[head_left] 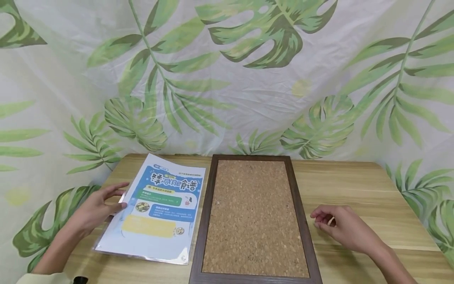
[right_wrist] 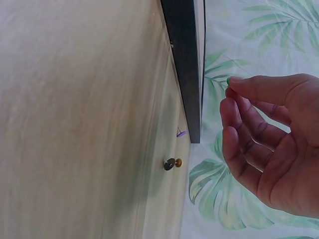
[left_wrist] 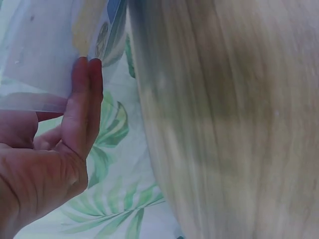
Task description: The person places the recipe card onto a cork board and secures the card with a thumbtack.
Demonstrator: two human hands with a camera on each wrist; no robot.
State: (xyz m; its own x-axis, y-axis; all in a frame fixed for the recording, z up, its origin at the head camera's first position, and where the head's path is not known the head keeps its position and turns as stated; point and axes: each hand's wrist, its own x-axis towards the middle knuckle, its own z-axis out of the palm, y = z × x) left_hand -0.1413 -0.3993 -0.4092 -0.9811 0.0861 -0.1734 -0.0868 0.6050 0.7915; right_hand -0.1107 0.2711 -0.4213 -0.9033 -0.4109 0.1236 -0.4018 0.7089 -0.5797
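Observation:
A blue and white printed poster [head_left: 161, 187] in a clear plastic sleeve lies slanted at the left of the table. My left hand [head_left: 95, 207] pinches its left edge between thumb and fingers; the left wrist view shows the sleeve [left_wrist: 35, 64] caught in that hand [left_wrist: 55, 149]. Beside the poster lies a corkboard [head_left: 253, 217] with a dark wooden frame. To the right of the board, my right hand [head_left: 345, 227] hovers over the table. In the right wrist view, the thumb and forefinger of that hand [right_wrist: 271, 134] pinch a small green thumbtack [right_wrist: 229, 80], mostly hidden by the fingertips.
On the wooden table [head_left: 354, 185], near the board's frame, rest a purple thumbtack [right_wrist: 181, 133], a black one [right_wrist: 169, 164] and a gold one [right_wrist: 179, 163]. A leaf-patterned cloth [head_left: 248, 98] hangs behind and around the table.

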